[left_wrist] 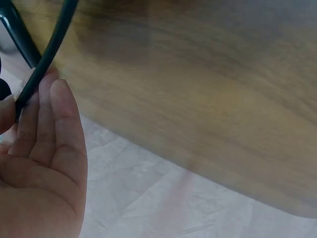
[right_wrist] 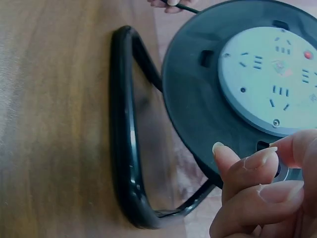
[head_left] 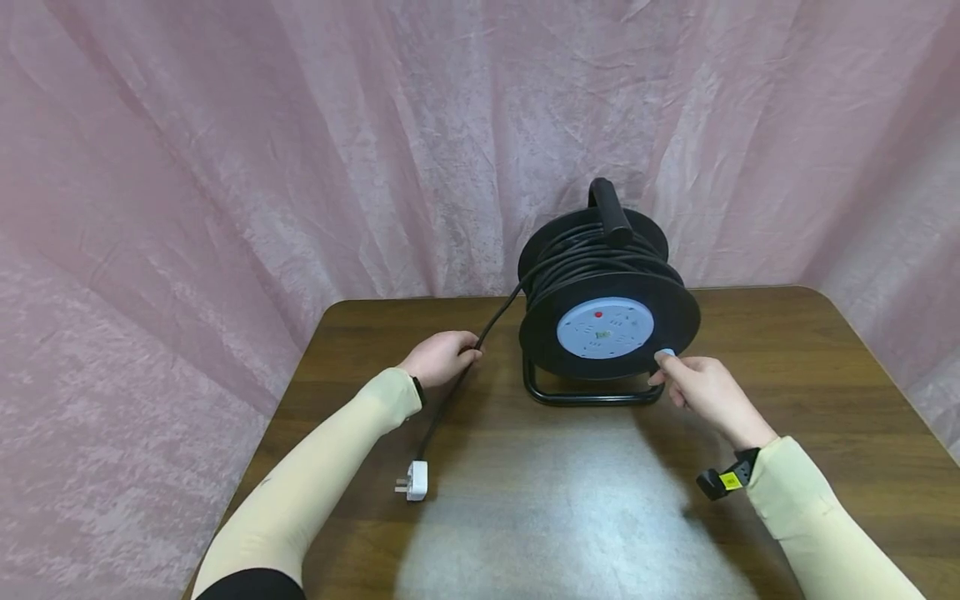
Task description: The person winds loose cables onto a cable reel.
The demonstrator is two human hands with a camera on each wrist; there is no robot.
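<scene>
A black cable reel stands on its tubular metal frame, a pale blue socket panel with a red button on its front. Black cable is wound round the drum, and one length runs off to the left. My left hand pinches that length between thumb and fingers; the left wrist view shows the cable crossing the fingers. Low on the reel's right side, my right hand grips a small light knob, mostly covered by the fingers. The cable ends in a white plug lying on the table.
The wooden table has rounded back corners. Behind and beside it hangs a pink curtain. A black carrying handle rises above the drum. The front part of the table reflects a bright glare.
</scene>
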